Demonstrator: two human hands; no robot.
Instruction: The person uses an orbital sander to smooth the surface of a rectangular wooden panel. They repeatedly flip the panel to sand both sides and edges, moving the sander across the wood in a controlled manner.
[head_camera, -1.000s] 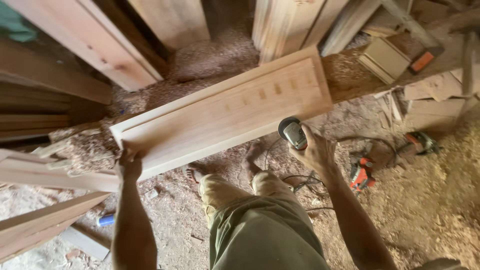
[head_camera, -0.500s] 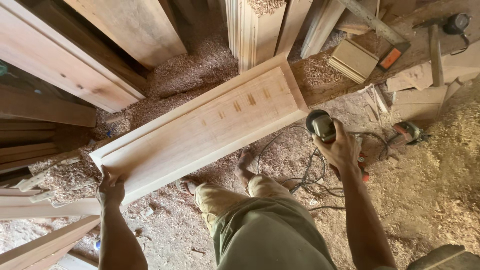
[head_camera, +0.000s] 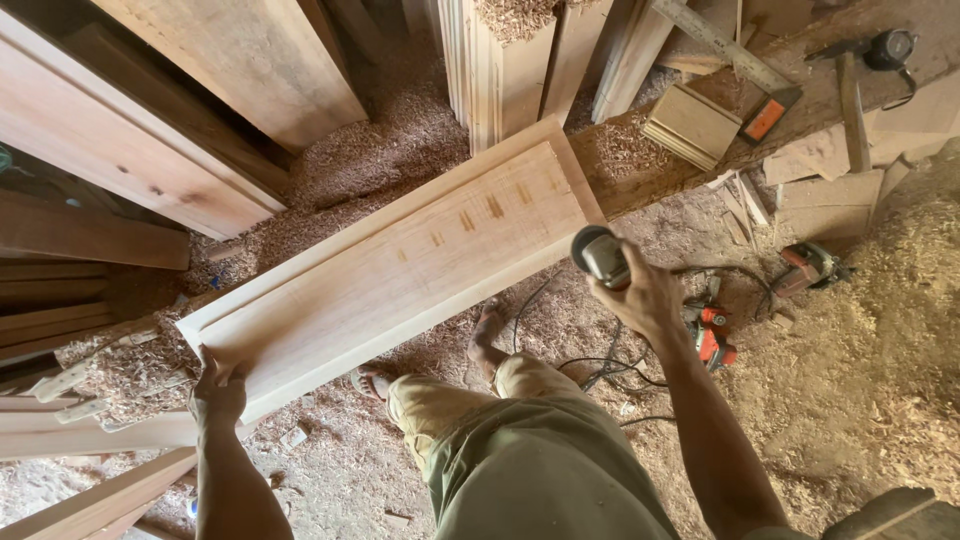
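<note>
Head view: long wood panel (head_camera: 400, 270) runs diagonally, lower left to upper centre of frame, far end resting on a beam (head_camera: 690, 160) w/ shavings piled on it. Left hand (head_camera: 220, 392) at lower left, fingers curled over the panel's near corner, gripping it. Right hand (head_camera: 648, 298) at centre right, closed around a small power tool (head_camera: 600, 254), held just off the panel's right edge, not touching the wood. Cord (head_camera: 600, 365) trails on the floor by the person's legs. Orange tool (head_camera: 712, 335) lies on the sawdust just right of the hand; another tool (head_camera: 812, 266) further right. Small wood block (head_camera: 692, 125) and planks (head_camera: 230, 70) fill the upper part of frame. Floor deep in sawdust.
</note>
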